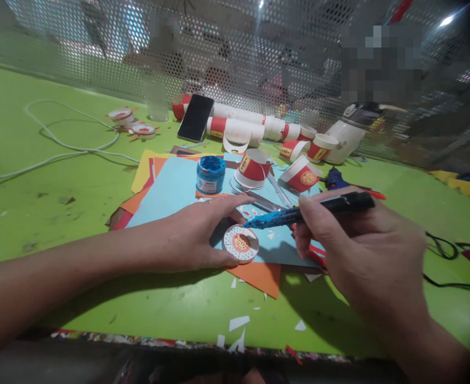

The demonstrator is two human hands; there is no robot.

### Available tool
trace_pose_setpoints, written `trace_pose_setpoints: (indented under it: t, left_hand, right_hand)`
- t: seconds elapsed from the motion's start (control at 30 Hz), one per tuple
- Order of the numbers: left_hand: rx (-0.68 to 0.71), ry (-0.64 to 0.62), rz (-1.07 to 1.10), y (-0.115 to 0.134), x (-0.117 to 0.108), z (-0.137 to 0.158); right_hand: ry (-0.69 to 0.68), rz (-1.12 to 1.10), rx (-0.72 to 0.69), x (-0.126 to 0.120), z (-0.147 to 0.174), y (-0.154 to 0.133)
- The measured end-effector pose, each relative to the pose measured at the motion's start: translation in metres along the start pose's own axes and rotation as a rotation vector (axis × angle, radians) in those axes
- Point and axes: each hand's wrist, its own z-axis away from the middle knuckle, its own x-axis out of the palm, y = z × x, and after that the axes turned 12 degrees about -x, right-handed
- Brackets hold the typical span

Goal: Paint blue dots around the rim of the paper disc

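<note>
My left hand (197,232) rests on the work sheets, thumb and fingers closed around the edge of a small white paper disc (229,242). The disc has a red and gold emblem in its middle and blue dots around the rim. In my right hand (373,250) is a black marker pen (339,205), its front end coated with blue paint. The pen points left, its tip at the disc's far edge; whether it touches cannot be made out. An uncapped jar of blue paint (210,180) stands beyond my left hand.
Light-blue paper (163,200) lies over orange sheets on the green table (79,213). Behind are red-and-white paper cups (253,170), a phone (195,118), a glue gun (334,178) and a perforated metal screen (235,58). A white cable (59,156) loops at left; paper scraps (238,322) lie in front.
</note>
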Motion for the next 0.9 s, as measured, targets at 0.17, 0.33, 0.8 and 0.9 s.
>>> trace_pose_setpoints:
  t: [0.17, 0.33, 0.8, 0.9]
  left_hand:
    - [0.014, -0.002, -0.002, -0.0006, -0.0001, 0.0008]
    - [0.023, 0.003, 0.005, -0.0027, 0.0004, -0.0005]
    - [0.002, -0.001, -0.011, -0.0052, 0.0006, -0.0001]
    - [0.007, 0.000, -0.006, -0.0045, 0.0005, 0.0001]
  right_hand:
    - [-0.092, 0.006, 0.028, 0.0014, 0.0020, 0.0030]
    - [-0.101, 0.025, 0.094, 0.0046, 0.0022, 0.0016]
    - [-0.138, 0.015, 0.093, 0.0049, 0.0024, 0.0042]
    - [-0.135, 0.019, 0.098, 0.0050, 0.0023, 0.0044]
